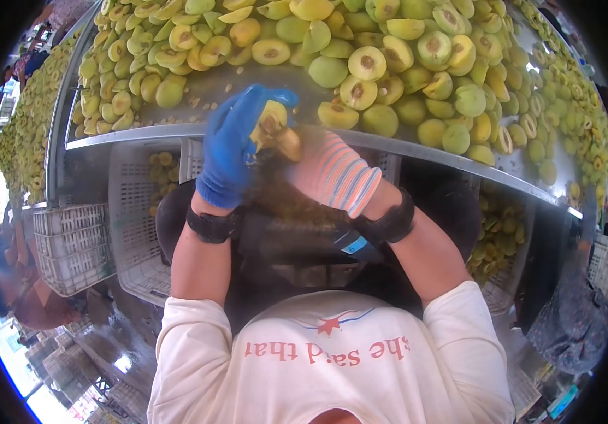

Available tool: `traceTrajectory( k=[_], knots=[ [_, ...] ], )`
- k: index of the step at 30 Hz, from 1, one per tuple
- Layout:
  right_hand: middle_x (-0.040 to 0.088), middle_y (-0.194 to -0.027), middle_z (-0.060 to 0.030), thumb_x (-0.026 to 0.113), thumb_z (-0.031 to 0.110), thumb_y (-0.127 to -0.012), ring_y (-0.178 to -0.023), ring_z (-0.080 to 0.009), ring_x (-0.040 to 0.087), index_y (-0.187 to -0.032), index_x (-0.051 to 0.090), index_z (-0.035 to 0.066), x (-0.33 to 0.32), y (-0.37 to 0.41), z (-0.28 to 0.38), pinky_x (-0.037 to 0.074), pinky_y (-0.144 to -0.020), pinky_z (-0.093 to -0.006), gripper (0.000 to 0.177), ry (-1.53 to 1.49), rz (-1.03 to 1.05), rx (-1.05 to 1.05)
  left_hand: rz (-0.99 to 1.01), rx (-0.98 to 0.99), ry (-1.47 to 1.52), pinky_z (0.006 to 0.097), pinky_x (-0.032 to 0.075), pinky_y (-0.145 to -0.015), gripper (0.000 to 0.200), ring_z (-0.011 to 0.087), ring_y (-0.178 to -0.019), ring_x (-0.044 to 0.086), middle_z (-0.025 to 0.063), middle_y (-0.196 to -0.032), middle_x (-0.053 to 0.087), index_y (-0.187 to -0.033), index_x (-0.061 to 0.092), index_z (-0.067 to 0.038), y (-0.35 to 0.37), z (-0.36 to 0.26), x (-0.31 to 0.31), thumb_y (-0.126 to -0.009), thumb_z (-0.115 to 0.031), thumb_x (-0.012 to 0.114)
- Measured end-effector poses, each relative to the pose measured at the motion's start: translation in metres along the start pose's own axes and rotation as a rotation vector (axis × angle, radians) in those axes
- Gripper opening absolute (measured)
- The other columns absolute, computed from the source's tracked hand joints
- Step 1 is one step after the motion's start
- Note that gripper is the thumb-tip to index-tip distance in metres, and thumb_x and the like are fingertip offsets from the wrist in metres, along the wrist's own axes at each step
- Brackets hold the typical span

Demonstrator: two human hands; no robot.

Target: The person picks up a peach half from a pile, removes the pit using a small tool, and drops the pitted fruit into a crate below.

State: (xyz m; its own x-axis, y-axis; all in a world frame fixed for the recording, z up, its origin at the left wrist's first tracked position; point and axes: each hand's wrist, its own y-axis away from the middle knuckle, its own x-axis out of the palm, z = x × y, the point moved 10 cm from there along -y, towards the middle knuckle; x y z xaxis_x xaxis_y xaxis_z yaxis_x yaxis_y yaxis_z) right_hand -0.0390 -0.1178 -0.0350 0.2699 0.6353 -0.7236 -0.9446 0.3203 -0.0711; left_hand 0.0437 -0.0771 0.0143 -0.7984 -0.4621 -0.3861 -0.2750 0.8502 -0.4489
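Observation:
My left hand (229, 145), in a blue coated glove, is closed around a halved yellow-green plum (271, 119) with its brown hollow showing. Beside it my right hand (333, 169), in a striped knit glove, is closed and partly smeared by motion. Its fingers meet the brownish-yellow piece of fruit (289, 145) at the left hand's palm. Whatever the right fingers grip is hidden. Both hands are over the near metal edge (176, 133) of a table heaped with halved plums (367, 63).
Below the table edge stands a white plastic crate (134, 233) with fruit at the left; more fruit (498, 233) fills a container at the right. Another crate (71, 244) stands farther left. A person (25, 283) sits at the left, and patterned clothing (572, 318) shows at the right.

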Motion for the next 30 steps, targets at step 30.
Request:
traceTrajectory(
  k=[30],
  knots=[
    [0.058, -0.063, -0.0002, 0.073, 0.024, -0.089, -0.054, -0.0093, 0.054, -0.083, 0.067, 0.006, 0.033, 0.036, 0.017, 0.043, -0.051, -0.0279, 0.020, -1.051, 0.519, 0.439, 0.119, -0.412, 0.291, 0.0348, 0.054, -0.073, 0.040, 0.0228, -0.072, 0.066, 0.0151, -0.083, 0.071, -0.094, 0.071, 0.005, -0.017, 0.003, 0.014, -0.103, -0.032, 0.057]
  ],
)
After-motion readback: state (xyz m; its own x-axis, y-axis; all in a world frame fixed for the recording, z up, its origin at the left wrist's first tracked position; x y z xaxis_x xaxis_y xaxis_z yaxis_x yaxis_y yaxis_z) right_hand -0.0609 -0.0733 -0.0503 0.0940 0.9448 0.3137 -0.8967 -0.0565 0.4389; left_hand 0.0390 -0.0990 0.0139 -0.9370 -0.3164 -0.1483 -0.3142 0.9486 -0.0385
